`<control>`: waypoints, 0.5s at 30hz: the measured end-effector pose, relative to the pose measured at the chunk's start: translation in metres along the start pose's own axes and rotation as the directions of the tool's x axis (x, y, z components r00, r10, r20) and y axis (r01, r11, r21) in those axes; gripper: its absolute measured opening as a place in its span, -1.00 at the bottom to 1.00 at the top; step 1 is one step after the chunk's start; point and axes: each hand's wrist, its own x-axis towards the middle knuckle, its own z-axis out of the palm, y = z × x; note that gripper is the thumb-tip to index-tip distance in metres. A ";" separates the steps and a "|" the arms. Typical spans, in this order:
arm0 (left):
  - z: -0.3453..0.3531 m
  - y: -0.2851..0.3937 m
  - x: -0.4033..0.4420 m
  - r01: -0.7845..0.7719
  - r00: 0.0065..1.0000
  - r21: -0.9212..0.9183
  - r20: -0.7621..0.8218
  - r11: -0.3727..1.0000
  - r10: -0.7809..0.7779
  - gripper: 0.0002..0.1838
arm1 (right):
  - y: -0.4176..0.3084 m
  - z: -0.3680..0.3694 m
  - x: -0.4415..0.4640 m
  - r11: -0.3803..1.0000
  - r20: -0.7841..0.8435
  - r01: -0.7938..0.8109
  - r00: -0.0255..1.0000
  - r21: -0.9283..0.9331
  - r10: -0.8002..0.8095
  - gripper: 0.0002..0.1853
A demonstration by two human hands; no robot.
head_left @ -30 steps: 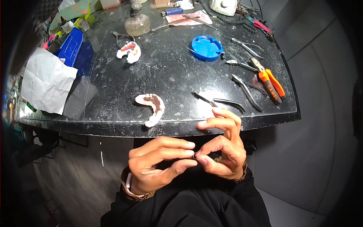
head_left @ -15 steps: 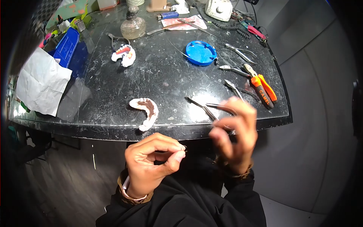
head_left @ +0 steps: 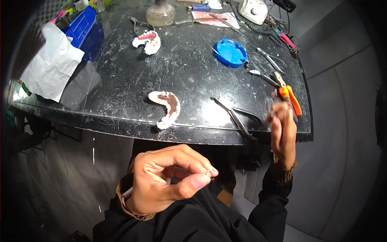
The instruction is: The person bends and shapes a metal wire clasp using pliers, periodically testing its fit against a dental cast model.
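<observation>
My left hand [head_left: 165, 179] is closed in a pinch, thumb against forefinger. A tiny bit of thin wire [head_left: 208, 174] shows at its fingertips, mostly hidden. At the right edge of the bench my right hand [head_left: 285, 131] has its fingers curled around a pair of silver pliers [head_left: 269, 105], smeared by motion and partly covered. Left of that hand lie other dark-handled pliers [head_left: 234, 115], their handles spread. A horseshoe-shaped plaster dental model [head_left: 171, 109] rests near the front edge, beyond my left hand.
A second dental model [head_left: 151, 44] with red wax sits farther back. A blue round lid [head_left: 231, 53] lies right of centre. Orange-handled cutters [head_left: 291, 99] and more silver pliers [head_left: 264, 76] lie at the right. White paper [head_left: 52, 64] and a glass burner [head_left: 160, 15] are also there.
My right hand has moved right, away from the dark-handled pliers, to the silver pliers, which have shifted. My left hand keeps its pinch. The camera view has turned slightly.
</observation>
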 end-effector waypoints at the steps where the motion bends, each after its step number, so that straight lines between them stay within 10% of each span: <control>1: 0.004 0.000 0.000 0.015 1.000 -0.028 0.003 0.999 -0.015 -0.96 | -0.015 -0.002 0.000 0.971 0.106 0.121 0.984 0.208 -0.145 -0.78; 4: 0.005 -0.004 -0.001 0.027 0.997 -0.053 0.071 0.998 -0.023 -0.94 | -0.045 0.018 -0.006 0.808 0.239 0.229 0.880 0.543 -0.410 -0.61; 15: 0.002 -0.003 -0.001 -0.068 0.989 0.139 0.141 0.988 0.048 -0.95 | -0.062 0.028 0.003 0.844 0.256 0.293 0.863 0.449 -0.435 -0.72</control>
